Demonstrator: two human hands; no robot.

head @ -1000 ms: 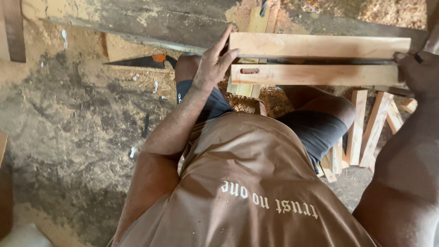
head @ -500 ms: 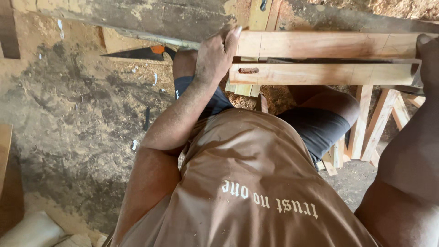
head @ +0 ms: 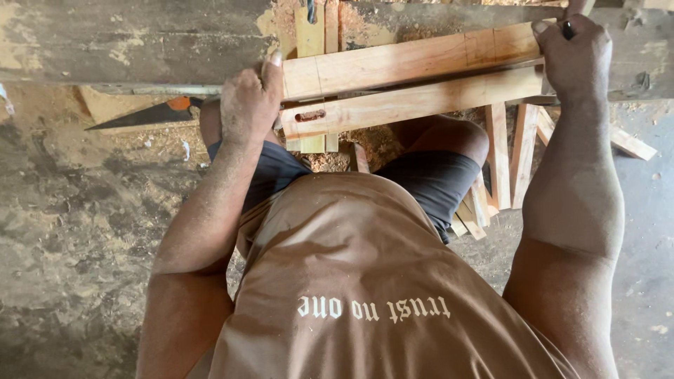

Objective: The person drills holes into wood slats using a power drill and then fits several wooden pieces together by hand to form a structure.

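Up at twelve o'clock, against the edge of a worn, sawdust-strewn workbench, two pale wooden rails are lying side by side, running from nine toward three and tilting slightly upward at the three o'clock end. The left hand is wrapping over the nine o'clock end of the upper rail, its fingers curling closed across the end and the thumb lying on top. The right hand is clenching over the three o'clock end of the same rail, with a thin dark tool showing between its fingers; whether the fist is gripping the tool, the wood or both, I cannot tell. The lower rail is touching the upper one along its six o'clock side and is showing a slotted mortise near its nine o'clock end. At nine o'clock from the left hand, a handsaw with an orange handle is lying on the ground, well apart from the rails. At four o'clock from the rails, several more pale wooden slats are leaning just beside the person's knee.
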